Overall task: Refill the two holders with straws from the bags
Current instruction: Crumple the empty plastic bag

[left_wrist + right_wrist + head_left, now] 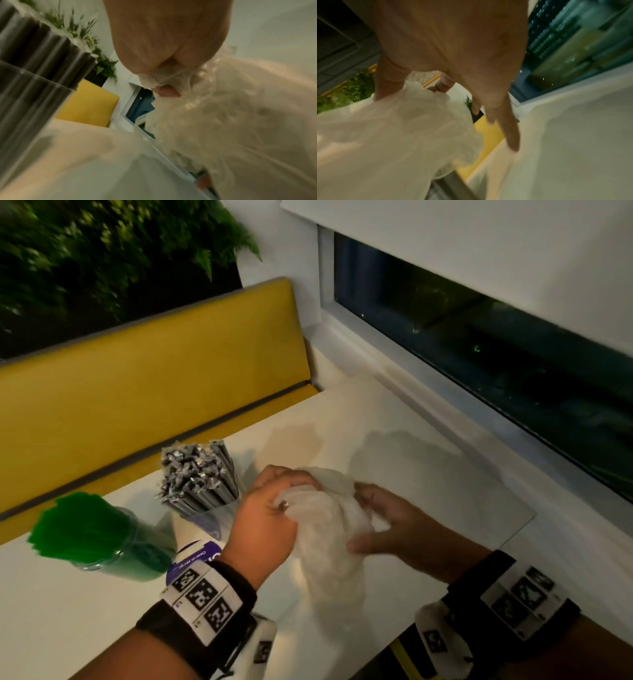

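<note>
Apparently both holders are already stocked: the green straws (78,522) fill a clear holder (137,556) at the left edge of the head view, and the grey wrapped straws (197,477) stand bunched in the second holder (219,513) just right of it. What remains in hand is an empty, crumpled plastic bag (329,529) at lower centre. The left hand (270,515) has its fingers curled into the bag's upper end, while the right hand (387,525) pinches the other side with thumb and forefinger, its remaining fingers extended. Judging by this, the step is scrunching up the spent bag; next it needs setting aside on the white table (428,474), well apart from the holders.
</note>
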Motion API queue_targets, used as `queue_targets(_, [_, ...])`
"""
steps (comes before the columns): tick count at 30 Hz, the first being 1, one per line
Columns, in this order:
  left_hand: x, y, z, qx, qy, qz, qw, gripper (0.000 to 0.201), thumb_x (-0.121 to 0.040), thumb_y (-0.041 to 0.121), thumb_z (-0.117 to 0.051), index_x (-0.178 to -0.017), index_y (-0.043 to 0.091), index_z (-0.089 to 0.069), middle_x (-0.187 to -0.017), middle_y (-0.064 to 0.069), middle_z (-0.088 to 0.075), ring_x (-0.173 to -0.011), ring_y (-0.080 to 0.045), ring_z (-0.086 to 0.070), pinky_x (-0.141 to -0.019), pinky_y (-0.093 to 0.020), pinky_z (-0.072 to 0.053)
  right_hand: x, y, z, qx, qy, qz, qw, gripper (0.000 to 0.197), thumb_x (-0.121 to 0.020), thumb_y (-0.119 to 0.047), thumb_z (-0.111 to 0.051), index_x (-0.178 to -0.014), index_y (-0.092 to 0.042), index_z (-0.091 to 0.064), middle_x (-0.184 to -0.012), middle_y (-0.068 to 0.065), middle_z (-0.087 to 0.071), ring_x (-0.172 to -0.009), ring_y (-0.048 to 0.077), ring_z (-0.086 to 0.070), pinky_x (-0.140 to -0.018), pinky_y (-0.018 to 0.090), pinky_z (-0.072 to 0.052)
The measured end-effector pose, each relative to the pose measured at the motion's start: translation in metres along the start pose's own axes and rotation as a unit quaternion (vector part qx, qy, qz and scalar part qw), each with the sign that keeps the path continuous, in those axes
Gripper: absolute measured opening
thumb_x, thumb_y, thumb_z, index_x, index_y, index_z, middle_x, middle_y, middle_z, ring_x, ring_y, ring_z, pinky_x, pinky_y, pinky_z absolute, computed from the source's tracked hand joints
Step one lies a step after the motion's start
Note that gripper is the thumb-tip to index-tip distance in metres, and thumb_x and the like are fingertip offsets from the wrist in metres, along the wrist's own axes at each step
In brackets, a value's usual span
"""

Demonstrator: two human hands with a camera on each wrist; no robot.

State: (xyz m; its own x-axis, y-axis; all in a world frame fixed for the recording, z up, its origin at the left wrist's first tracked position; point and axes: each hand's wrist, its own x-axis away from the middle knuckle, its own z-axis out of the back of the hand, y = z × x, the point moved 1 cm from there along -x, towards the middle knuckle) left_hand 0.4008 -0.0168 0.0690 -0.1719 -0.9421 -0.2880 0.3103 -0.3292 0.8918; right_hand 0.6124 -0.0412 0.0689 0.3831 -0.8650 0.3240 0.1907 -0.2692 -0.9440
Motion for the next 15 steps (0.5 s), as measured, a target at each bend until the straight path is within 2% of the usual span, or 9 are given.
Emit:
queue_targets(2, [0.001, 0.003, -0.007, 0.132, 0.033, 0.088, 0.987, 0.042, -0.077, -0.016, -0.051, -0.078, 0.021, -0.070, -0.086, -0.002, -0.065, -0.079, -0.007, -0.063, -0.073, -0.016, -0.052, -0.003, 0.000, -0.019, -0.090, -0.025, -0.007, 0.996, 0.051, -0.072, -0.002, -0.082, -0.113, -0.015, -0.054, -0.108, -0.002, -0.069, -0.101, 0.017, -0.068, -0.081, 0.034, -0.058])
queue_targets(4, [0.003, 0.004, -0.014, 0.208, 0.073, 0.106, 0.970, 0.023, -0.080, 0.005, -0.054, -0.070, 0.019, -0.069, -0.071, -0.004, -0.062, -0.068, -0.016, -0.061, -0.068, -0.025, -0.054, -0.011, -0.003, -0.034, -0.097, 0.033, 0.022, 0.994, 0.043, -0.073, 0.001, -0.080, -0.104, -0.016, -0.055, -0.095, -0.001, -0.069, -0.088, 0.014, -0.069, -0.072, 0.029, -0.058])
queue_targets(5, [0.004, 0.003, -0.016, 0.199, 0.094, 0.107, 0.970, 0.012, -0.079, 0.014, -0.059, -0.074, 0.020, -0.069, -0.074, -0.007, -0.062, -0.073, -0.021, -0.060, -0.072, -0.033, -0.053, -0.015, -0.005, -0.039, -0.075, 0.071, 0.035, 0.994, 0.037, -0.074, -0.002, -0.079, -0.099, -0.015, -0.056, -0.092, 0.003, -0.068, -0.084, 0.014, -0.068, -0.070, 0.030, -0.059])
queue_targets(6, [0.008, 0.001, -0.020, 0.226, 0.086, 0.119, 0.963, 0.007, -0.079, 0.018, -0.063, -0.084, 0.019, -0.068, -0.082, -0.010, -0.063, -0.082, -0.028, -0.061, -0.076, -0.040, -0.052, -0.020, -0.006, -0.041, -0.056, 0.114, 0.044, 0.991, 0.030, -0.075, -0.004, -0.077, -0.095, -0.012, -0.056, -0.091, 0.008, -0.066, -0.080, 0.016, -0.066, -0.069, 0.031, -0.059])
queue_targets(8, [0.015, 0.004, -0.028, 0.253, 0.076, 0.157, 0.952, 0.025, -0.088, 0.015, -0.056, -0.112, 0.014, -0.063, -0.107, -0.014, -0.066, -0.108, -0.035, -0.061, -0.089, -0.046, -0.052, -0.028, -0.006, -0.041, -0.074, 0.198, 0.053, 0.976, 0.019, -0.077, -0.001, -0.069, -0.088, -0.004, -0.053, -0.081, 0.015, -0.061, -0.072, 0.018, -0.059, -0.064, 0.032, -0.055])
queue_targets(10, [0.023, 0.002, -0.034, 0.278, 0.007, 0.111, 0.954, 0.052, -0.091, 0.026, -0.056, -0.140, 0.011, -0.046, -0.138, -0.013, -0.055, -0.133, -0.030, -0.049, -0.106, -0.043, -0.044, -0.035, -0.005, -0.038, -0.123, 0.246, 0.046, 0.960, 0.010, -0.076, -0.002, -0.062, -0.083, -0.004, -0.054, -0.076, 0.012, -0.060, -0.072, 0.022, -0.060, -0.061, 0.031, -0.053])
queue_targets(12, [0.030, -0.002, -0.035, 0.208, -0.041, 0.081, 0.974, 0.087, -0.082, 0.040, -0.073, -0.153, 0.023, -0.025, -0.152, -0.007, -0.040, -0.141, -0.023, -0.040, -0.111, -0.043, -0.040, -0.039, -0.006, -0.038, -0.194, 0.198, 0.027, 0.960, 0.024, -0.075, -0.011, -0.059, -0.097, 0.000, -0.059, -0.091, 0.023, -0.065, -0.083, 0.034, -0.066, -0.067, 0.038, -0.054])
queue_targets(13, [0.028, -0.003, -0.033, 0.189, -0.035, 0.100, 0.976, 0.090, -0.080, 0.039, -0.077, -0.152, 0.031, -0.025, -0.151, -0.006, -0.041, -0.138, -0.025, -0.044, -0.108, -0.047, -0.044, -0.039, -0.007, -0.038, -0.242, 0.152, 0.008, 0.958, 0.032, -0.079, -0.013, -0.058, -0.108, 0.000, -0.058, -0.103, 0.028, -0.065, -0.093, 0.040, -0.067, -0.072, 0.043, -0.055])
queue_targets(15, [0.021, -0.009, -0.022, 0.202, 0.015, 0.145, 0.969, 0.063, -0.087, 0.031, -0.072, -0.142, 0.036, -0.043, -0.136, -0.004, -0.058, -0.122, -0.026, -0.060, -0.096, -0.054, -0.052, -0.033, -0.013, -0.036, -0.285, 0.073, -0.023, 0.955, 0.033, -0.092, -0.019, -0.052, -0.120, -0.002, -0.056, -0.120, 0.029, -0.060, -0.107, 0.046, -0.063, -0.083, 0.051, -0.055])
